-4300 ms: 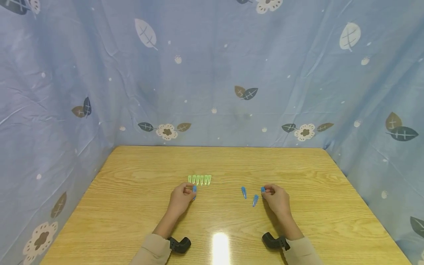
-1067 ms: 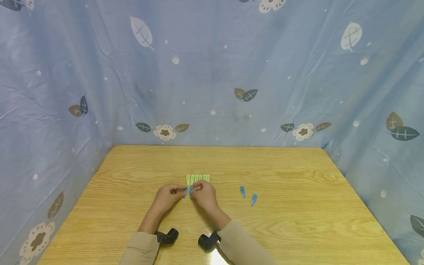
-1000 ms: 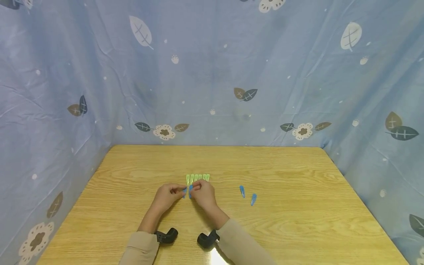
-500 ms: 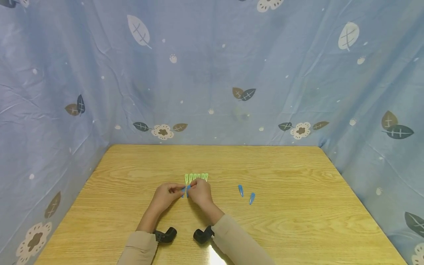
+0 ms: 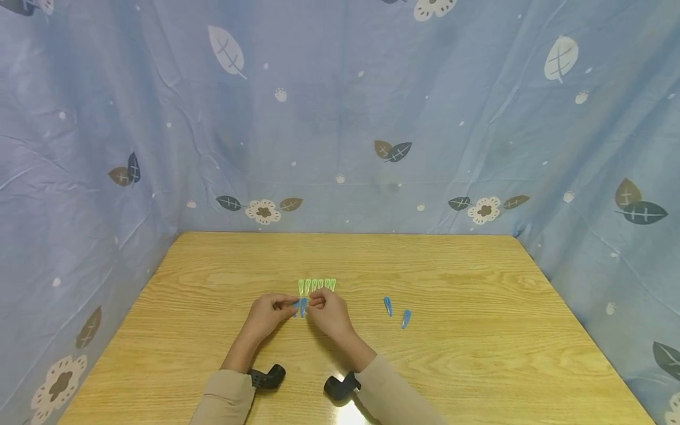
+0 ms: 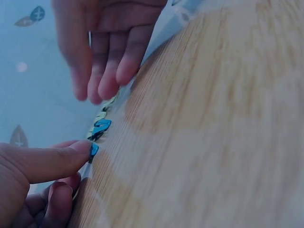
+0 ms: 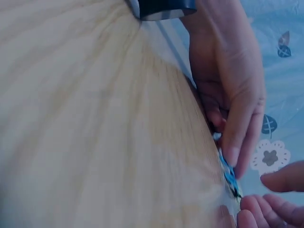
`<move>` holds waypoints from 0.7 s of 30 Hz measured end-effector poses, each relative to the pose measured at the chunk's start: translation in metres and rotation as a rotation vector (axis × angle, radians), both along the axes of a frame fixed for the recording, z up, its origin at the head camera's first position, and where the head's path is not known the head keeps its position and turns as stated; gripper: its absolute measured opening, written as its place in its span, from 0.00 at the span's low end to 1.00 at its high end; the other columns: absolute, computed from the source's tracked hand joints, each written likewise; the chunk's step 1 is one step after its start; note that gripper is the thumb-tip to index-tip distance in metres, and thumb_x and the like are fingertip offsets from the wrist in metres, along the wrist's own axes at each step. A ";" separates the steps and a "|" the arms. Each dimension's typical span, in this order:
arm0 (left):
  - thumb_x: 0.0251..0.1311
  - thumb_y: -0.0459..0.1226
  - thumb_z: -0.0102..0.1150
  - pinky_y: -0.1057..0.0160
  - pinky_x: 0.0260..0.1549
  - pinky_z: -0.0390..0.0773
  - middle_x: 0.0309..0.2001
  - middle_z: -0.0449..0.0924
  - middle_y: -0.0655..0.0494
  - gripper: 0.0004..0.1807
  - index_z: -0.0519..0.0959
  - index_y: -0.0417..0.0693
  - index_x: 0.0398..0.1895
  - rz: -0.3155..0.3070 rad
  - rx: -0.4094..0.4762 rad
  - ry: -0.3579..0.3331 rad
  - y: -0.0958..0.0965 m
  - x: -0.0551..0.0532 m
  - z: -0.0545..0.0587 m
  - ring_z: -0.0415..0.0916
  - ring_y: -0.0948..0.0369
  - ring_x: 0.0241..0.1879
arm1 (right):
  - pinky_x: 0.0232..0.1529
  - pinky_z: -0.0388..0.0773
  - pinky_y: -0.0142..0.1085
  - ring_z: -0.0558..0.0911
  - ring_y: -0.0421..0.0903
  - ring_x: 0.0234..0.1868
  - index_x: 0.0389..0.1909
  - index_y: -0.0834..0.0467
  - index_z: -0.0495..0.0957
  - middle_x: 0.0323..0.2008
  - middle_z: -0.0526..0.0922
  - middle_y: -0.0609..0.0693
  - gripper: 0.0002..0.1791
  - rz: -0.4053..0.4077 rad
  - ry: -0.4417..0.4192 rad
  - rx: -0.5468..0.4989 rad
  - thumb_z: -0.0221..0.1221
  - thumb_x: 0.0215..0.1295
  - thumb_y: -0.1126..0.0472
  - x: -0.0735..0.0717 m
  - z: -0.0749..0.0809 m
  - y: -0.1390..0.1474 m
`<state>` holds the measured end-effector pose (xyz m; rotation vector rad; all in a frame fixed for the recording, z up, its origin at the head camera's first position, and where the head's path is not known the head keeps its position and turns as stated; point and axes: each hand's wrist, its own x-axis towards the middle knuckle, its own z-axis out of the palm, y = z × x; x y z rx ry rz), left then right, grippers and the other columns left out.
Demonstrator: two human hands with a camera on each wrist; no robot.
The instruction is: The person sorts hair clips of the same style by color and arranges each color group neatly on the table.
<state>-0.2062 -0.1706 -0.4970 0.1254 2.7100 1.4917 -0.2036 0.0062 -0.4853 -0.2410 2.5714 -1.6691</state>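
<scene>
My left hand [image 5: 268, 313] pinches a blue snap hair clip [image 6: 94, 150] on the table, thumb on top. Just right of it lies a second blue hair clip [image 5: 303, 307], upright in line with the green clips and touched by neither hand. Close beside that one, my right hand [image 5: 330, 314] holds nothing; its thumb and fingers are apart in the left wrist view. Behind both hands runs a row of several green hair clips [image 5: 308, 287], partly covered by the right fingers. Two more blue hair clips, one upright [image 5: 388, 306] and one tilted [image 5: 406, 319], lie to the right.
The wooden table [image 5: 451, 366] carries all the clips. A blue patterned curtain [image 5: 340, 118] hangs behind it and along both sides. Black wrist-worn devices [image 5: 268, 378] sit below each hand, near the beige sleeves.
Both hands earlier held blue clips apart; the right hand brought its clip left beside the left hand's. Within the last half second the right fingers let go and drew back slightly right.
</scene>
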 end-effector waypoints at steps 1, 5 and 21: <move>0.55 0.33 0.67 0.65 0.25 0.70 0.27 0.76 0.58 0.11 0.86 0.45 0.43 0.001 -0.001 0.000 0.000 0.000 0.000 0.69 0.60 0.27 | 0.38 0.79 0.34 0.81 0.45 0.37 0.45 0.67 0.78 0.36 0.81 0.52 0.13 0.019 0.010 -0.007 0.62 0.59 0.67 0.000 -0.001 0.004; 0.55 0.33 0.67 0.65 0.25 0.70 0.27 0.76 0.58 0.11 0.86 0.45 0.43 0.001 0.001 0.004 0.000 0.000 -0.001 0.68 0.60 0.27 | 0.42 0.79 0.36 0.81 0.48 0.41 0.47 0.68 0.77 0.40 0.81 0.55 0.15 0.086 0.051 -0.031 0.61 0.60 0.67 0.002 0.001 0.020; 0.56 0.33 0.66 0.65 0.27 0.70 0.28 0.75 0.58 0.11 0.86 0.46 0.43 -0.008 0.011 0.007 -0.002 -0.001 -0.003 0.67 0.60 0.28 | 0.47 0.77 0.38 0.80 0.51 0.46 0.50 0.68 0.75 0.45 0.80 0.59 0.17 -0.008 0.087 -0.077 0.63 0.62 0.67 0.014 0.006 0.106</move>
